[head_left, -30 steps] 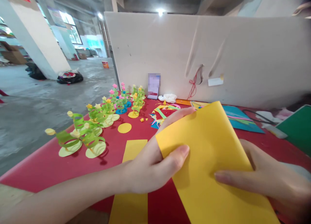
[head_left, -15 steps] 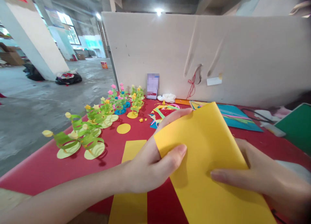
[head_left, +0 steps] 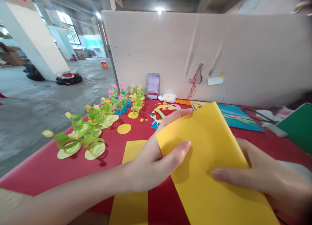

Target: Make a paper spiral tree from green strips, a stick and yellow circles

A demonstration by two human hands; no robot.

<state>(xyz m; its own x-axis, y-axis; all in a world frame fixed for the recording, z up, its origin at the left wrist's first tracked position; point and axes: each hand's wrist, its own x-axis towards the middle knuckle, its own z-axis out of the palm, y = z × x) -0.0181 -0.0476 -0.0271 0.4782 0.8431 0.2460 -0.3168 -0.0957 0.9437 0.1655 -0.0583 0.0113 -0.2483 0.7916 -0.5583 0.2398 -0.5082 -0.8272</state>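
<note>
A sheet of yellow paper (head_left: 207,147) is held up in front of me, tilted, its lower end running out of the picture. My left hand (head_left: 156,163) grips its left edge, thumb on the near face and fingers behind. On the right side my right hand (head_left: 253,173) pinches the same sheet, thumb in front, the other fingers mostly hidden behind it. Below, a yellow paper strip (head_left: 131,199) lies flat on the red table, partly under my left forearm. A yellow paper disc (head_left: 124,128) lies beyond it.
Several green spiral paper flowers (head_left: 90,140) stand on round bases along the table's left. Coloured paper scraps (head_left: 159,112) lie behind my left hand. A phone (head_left: 153,86) leans on the white panel (head_left: 165,49). Blue paper (head_left: 234,116) and a green board (head_left: 297,127) are at right.
My left thumb has slid slightly right and up across the yellow sheet. The sheet's left edge has shifted slightly right. My right hand looks nearly still.
</note>
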